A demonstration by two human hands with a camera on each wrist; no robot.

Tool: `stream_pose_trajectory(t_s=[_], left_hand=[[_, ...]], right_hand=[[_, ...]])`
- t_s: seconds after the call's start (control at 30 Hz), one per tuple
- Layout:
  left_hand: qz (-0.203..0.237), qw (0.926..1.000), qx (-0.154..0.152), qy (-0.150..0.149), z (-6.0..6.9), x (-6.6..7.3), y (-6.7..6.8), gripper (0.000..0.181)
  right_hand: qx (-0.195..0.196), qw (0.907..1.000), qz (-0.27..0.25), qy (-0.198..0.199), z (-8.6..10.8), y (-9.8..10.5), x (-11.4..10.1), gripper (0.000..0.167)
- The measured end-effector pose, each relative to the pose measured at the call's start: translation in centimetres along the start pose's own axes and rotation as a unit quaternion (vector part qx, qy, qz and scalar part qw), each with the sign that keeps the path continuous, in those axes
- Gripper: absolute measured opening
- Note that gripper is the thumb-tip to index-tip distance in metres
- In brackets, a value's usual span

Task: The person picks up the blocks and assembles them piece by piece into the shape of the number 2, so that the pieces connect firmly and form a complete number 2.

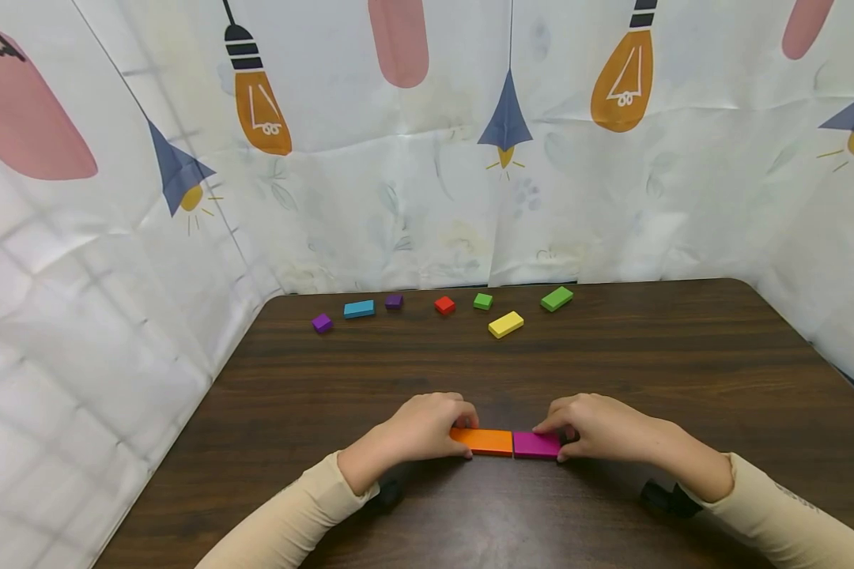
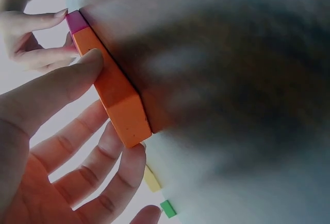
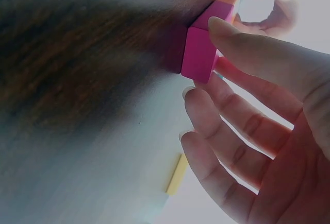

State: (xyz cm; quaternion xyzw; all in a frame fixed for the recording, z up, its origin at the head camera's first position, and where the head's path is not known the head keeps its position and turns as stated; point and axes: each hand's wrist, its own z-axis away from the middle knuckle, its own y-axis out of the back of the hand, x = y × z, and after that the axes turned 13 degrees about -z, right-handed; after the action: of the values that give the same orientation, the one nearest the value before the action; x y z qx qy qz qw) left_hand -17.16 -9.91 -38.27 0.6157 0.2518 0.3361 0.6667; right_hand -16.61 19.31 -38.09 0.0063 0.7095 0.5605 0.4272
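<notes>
An orange block and a magenta block lie end to end on the dark wooden table, their short ends touching or nearly so. My left hand pinches the orange block near its left end, thumb on the near side and fingers on the far side. At the other end my right hand holds the magenta block between thumb and fingers. The left wrist view shows the thumb on the long face of the orange block. In the right wrist view the thumb presses the magenta block.
Along the table's far side lie purple blocks, a blue block, a red block, a small green block, a yellow block and a longer green block. A patterned curtain hangs behind the table.
</notes>
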Motion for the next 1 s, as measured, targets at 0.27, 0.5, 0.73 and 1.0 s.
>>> stream_pose_trajectory(t_s=[0.27,0.5,0.73,1.0], left_hand=[[0.003,1.0000,-0.003,-0.004,0.0,0.2,0.1,0.026],[-0.012,0.9999,-0.005,-0.010,-0.2,0.4,0.1,0.026],[-0.014,0.9998,-0.013,-0.005,-0.4,0.4,0.1,0.027],[-0.011,0.9998,-0.017,-0.005,-0.3,0.3,0.2,0.029]], right_hand=[[-0.001,1.0000,0.004,0.000,-0.1,-0.1,-0.1,0.035],[-0.008,0.9999,0.005,-0.003,-0.1,0.0,-0.1,0.036],[-0.018,0.9998,-0.001,-0.004,-0.3,0.0,-0.4,0.040],[0.006,0.9999,0.015,-0.004,-1.6,-0.8,-0.4,0.037]])
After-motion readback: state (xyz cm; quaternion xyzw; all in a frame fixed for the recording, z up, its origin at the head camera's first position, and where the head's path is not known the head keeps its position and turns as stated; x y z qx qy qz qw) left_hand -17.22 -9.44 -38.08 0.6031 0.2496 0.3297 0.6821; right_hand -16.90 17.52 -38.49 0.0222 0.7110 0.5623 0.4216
